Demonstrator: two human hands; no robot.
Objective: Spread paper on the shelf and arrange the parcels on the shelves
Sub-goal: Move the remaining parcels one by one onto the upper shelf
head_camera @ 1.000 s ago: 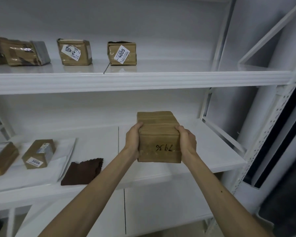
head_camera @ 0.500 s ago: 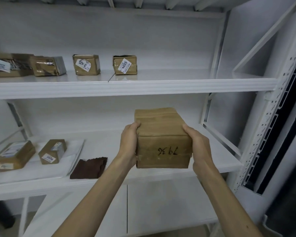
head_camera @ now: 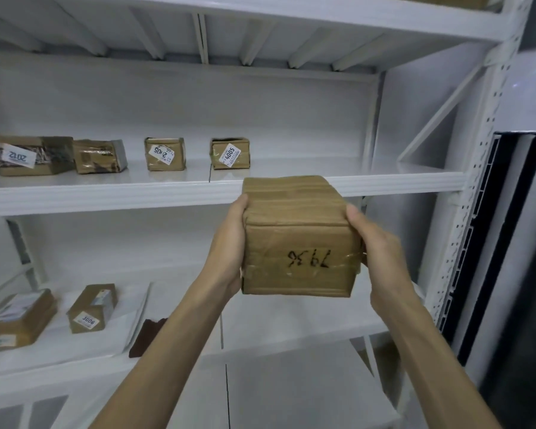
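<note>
The taped brown parcel [head_camera: 297, 243] had risen to the front edge of the upper shelf [head_camera: 106, 198], left hand [head_camera: 226, 246] and right hand [head_camera: 376, 243] clasping opposite sides to keep it level, likely bound for the spot right of the 4005 box [head_camera: 229, 153]

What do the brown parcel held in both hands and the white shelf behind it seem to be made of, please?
The brown box-shaped parcel looks like cardboard under glossy clear tape: matte tan faces, shiny wrinkled bands. The white shelf is probably painted sheet metal: smooth sheen, ribbed front edge, perforated upright beside it.
</note>
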